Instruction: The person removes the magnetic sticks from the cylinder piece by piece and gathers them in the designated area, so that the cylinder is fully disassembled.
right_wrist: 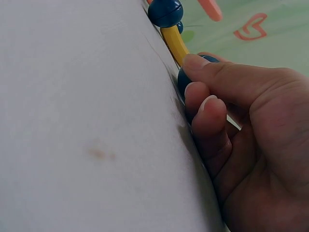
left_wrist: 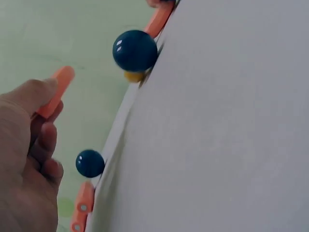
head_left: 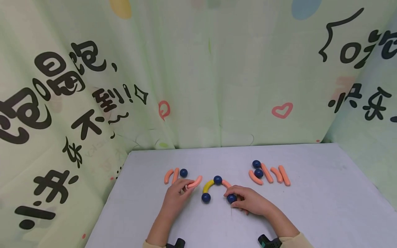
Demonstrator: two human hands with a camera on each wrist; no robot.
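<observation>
My left hand (head_left: pixel 177 196) pinches a curved orange rod (head_left: pixel 195 182) between thumb and fingers, raised over the table in the left wrist view. In the middle, an arch of pieces lies on the table: a dark blue ball (head_left: pixel 206 197), a curved yellow rod (head_left: pixel 208 186), a second blue ball (head_left: pixel 218 180) at the top, and an orange rod (head_left: pixel 226 184). At the arch's right end my right hand (head_left: pixel 252 199) grips another blue ball (head_left: pixel 231 198), partly hidden by its fingers. In the right wrist view the thumb lies across that ball (right_wrist: pixel 183 83).
Left of the arch lie two orange rods (head_left: pixel 168 176) and a blue ball (head_left: pixel 183 173). At the right are two blue balls (head_left: pixel 256 164) with several straight and curved orange rods (head_left: pixel 284 175). A printed curtain (head_left: pixel 198 86) hangs behind the white table (head_left: pixel 310 213).
</observation>
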